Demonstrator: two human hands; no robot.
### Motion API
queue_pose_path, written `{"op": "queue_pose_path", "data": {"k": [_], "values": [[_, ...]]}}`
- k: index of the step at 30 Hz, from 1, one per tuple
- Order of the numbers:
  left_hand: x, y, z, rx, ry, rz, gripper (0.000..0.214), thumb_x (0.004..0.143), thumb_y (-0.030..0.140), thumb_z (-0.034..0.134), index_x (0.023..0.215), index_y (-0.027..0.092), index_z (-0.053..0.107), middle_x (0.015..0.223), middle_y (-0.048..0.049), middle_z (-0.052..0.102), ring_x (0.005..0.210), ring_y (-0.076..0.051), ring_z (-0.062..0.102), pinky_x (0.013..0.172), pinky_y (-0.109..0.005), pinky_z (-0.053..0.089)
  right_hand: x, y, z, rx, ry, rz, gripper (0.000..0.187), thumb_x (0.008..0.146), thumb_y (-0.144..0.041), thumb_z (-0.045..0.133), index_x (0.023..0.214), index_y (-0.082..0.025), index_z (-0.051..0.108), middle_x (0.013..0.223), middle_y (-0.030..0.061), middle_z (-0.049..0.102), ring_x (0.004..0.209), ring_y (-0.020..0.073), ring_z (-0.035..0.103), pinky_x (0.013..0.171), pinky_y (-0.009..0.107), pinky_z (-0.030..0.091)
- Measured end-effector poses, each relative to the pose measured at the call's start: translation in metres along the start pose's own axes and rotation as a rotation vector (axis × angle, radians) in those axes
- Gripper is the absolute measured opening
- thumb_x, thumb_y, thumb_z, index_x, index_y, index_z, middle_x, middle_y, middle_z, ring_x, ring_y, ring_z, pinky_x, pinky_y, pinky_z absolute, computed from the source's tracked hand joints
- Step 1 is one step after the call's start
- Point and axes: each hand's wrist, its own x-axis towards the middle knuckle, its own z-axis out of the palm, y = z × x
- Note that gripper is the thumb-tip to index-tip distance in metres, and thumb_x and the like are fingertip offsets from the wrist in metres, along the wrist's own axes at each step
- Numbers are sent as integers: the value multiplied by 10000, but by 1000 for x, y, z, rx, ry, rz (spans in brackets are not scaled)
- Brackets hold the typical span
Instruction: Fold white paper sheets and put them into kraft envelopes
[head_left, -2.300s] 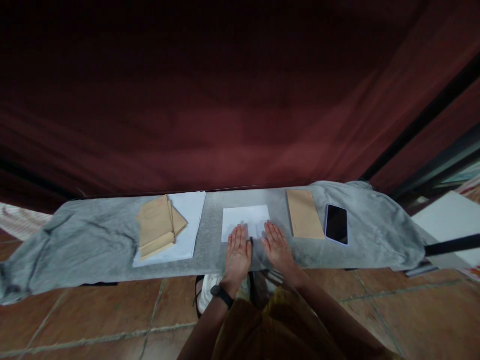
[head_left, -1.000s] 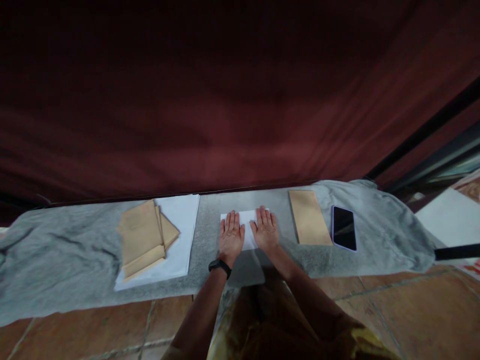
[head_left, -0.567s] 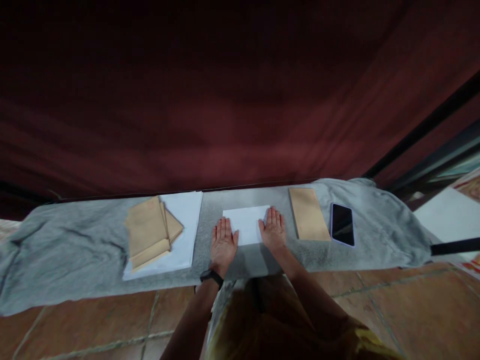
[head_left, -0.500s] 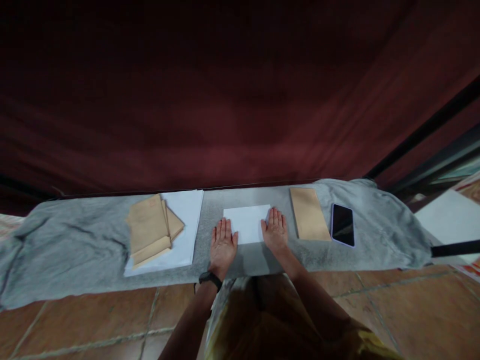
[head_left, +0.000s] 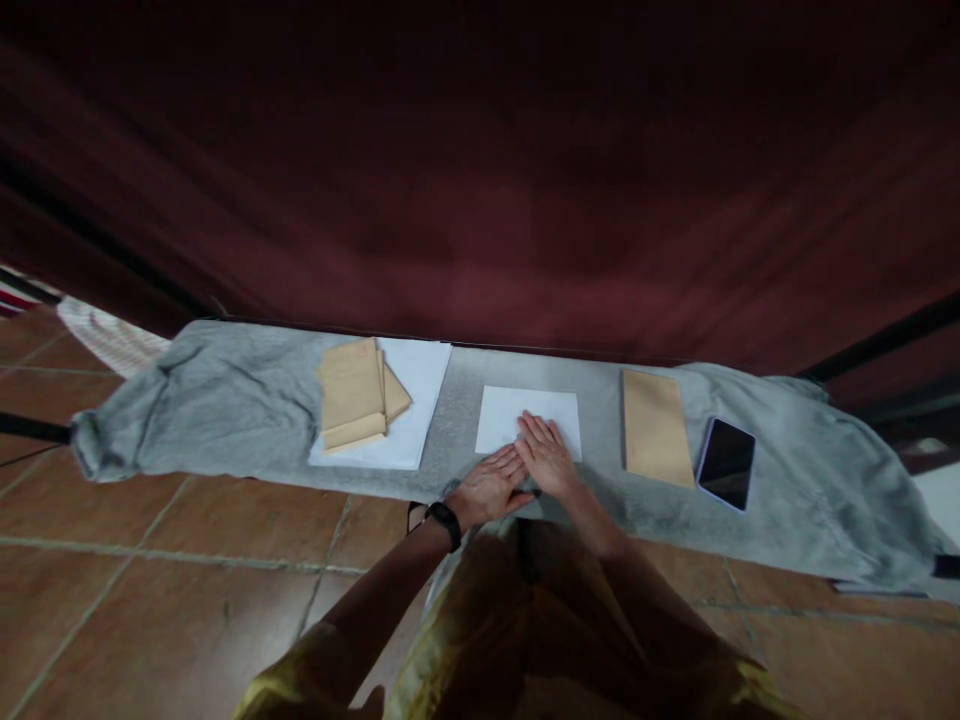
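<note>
A white sheet of paper (head_left: 501, 412) lies flat on the grey cloth in front of me. My right hand (head_left: 545, 455) rests palm down on its lower middle, fingers stretched out. My left hand (head_left: 491, 487), with a black band on the wrist, lies at the paper's near edge. Its fingers are straight and meet the side of my right hand, and its thumb points to the right. Neither hand grips anything. Part of the paper's lower edge is hidden under the hands.
Brown envelopes (head_left: 351, 385) lie on a stack of larger white sheets (head_left: 429, 385) to the left. On the right are another brown envelope (head_left: 657, 428) and a phone (head_left: 727, 463). A grey cloth (head_left: 247, 400) covers the narrow bench; a dark red curtain (head_left: 495, 250) hangs behind.
Both hands were apart at the paper's left and right sides. They have come together at its lower middle, the right one onto the paper. The camera view has turned slightly.
</note>
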Motion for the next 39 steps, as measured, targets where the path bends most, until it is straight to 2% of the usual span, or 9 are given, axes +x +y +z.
{"op": "queue_pose_path", "data": {"k": [4,10,14,18,22,29,34,39], "values": [[-1,1,-2,4,-36,-13,673,1024,541,458,1525,91,423,1603,-185,441,1547,-258,311,1289,-429,228,14,12,-7,-44,-28,7,574,1099,-389,210,1592,-153,385,1675,76,312,1547,225,311,1279,452,208],[0,1,-5,-3,-69,-1,696,1031,524,449,1572,98,348,1658,-168,347,1571,-240,244,1294,-408,192,43,25,-12,-101,-4,32,568,1094,-373,255,1594,-130,375,1676,108,305,1545,247,315,1271,458,209],[0,1,-7,1,-64,8,687,1028,524,450,1566,107,358,1663,-159,343,1570,-232,250,1293,-399,198,55,26,-12,-112,10,54,586,1093,-384,257,1593,-98,366,1676,123,299,1542,270,317,1275,470,191],[-1,2,-6,23,-32,6,633,1038,499,435,1553,135,386,1649,-133,382,1552,-215,298,1286,-397,229,54,22,-13,-115,26,65,584,1093,-385,280,1587,-86,371,1669,134,312,1541,267,317,1278,468,183],[-3,2,-4,54,21,-7,559,1047,435,430,1515,130,449,1594,-137,469,1516,-222,377,1267,-412,287,33,17,-12,-82,44,18,544,1087,-353,326,1582,-135,390,1660,110,343,1539,243,326,1276,477,201],[-4,0,-2,56,118,-20,479,1022,343,454,1454,147,526,1496,-142,584,1431,-227,505,1206,-451,403,-27,6,-9,-49,86,-25,507,1093,-327,318,1575,-199,412,1645,64,382,1524,229,358,1274,499,229],[-5,0,-4,50,112,-38,453,1025,308,448,1433,135,541,1493,-142,586,1433,-217,500,1200,-437,416,-62,-2,-13,-49,98,-80,509,1087,-341,370,1570,-189,416,1644,69,380,1511,241,381,1277,511,217],[-4,-1,-4,30,113,-63,452,1051,302,394,1458,149,518,1519,-125,565,1442,-204,489,1204,-438,421,-82,-5,-17,-37,122,-90,511,1077,-350,423,1568,-210,421,1619,66,429,1486,242,421,1272,510,231]]}}
